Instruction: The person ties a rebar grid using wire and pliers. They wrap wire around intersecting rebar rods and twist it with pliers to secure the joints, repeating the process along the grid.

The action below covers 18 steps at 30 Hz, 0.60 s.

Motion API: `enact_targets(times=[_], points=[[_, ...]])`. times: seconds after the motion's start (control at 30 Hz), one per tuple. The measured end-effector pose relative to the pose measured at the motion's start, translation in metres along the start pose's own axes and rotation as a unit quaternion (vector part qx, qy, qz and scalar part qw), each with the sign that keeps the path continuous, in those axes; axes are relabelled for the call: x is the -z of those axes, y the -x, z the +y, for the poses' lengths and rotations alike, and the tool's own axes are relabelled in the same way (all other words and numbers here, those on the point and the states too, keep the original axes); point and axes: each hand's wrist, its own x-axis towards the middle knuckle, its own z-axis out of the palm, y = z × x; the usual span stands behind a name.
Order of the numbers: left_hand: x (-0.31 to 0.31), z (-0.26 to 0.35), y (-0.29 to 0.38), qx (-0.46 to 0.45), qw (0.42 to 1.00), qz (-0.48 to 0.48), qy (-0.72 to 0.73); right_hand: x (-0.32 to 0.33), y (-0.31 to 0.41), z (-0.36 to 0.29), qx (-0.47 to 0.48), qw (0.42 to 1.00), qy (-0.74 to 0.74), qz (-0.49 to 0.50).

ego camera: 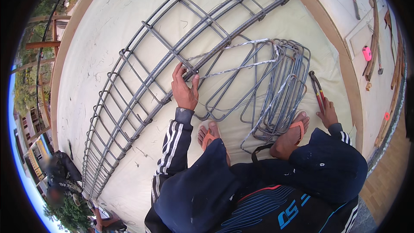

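Note:
A long rebar cage [181, 55] of ribbed bars and square wire stirrups runs across the view from lower left to upper right. My left hand [185, 87] rests at its near bar, thumb and fingers around a crossing of bar and stirrup; a thin wire hangs by the palm. On the right, my right hand [328, 114] holds the red handles of end-cutting pincers [317, 90], whose jaws point away from me. Between my hands lies a pile of bent steel stirrups [281, 87], some streaked white, close to my sandalled feet.
A claw-headed tool [354, 5], a pink tape measure [366, 53] and wooden strips [374, 35] lie beyond a brown board edge [346, 71] at right. Cut wire bits are scattered on the pale sheet. Other people [61, 174] are at the cage's far lower-left end.

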Motion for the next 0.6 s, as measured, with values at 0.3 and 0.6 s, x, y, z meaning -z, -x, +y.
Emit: enact_targets(times=[0.3, 0.6], points=[[0.018, -0.004, 0.003, 0.012, 0.999, -0.029, -0.038, -0.008, -0.039, 0.043, 0.057, 0.993, -0.098, 0.023], [0.006, 0.003, 0.002, 0.019, 0.999, -0.007, -0.026, 0.134, -0.004, -0.101, 0.023, 0.911, -0.383, -0.150]])
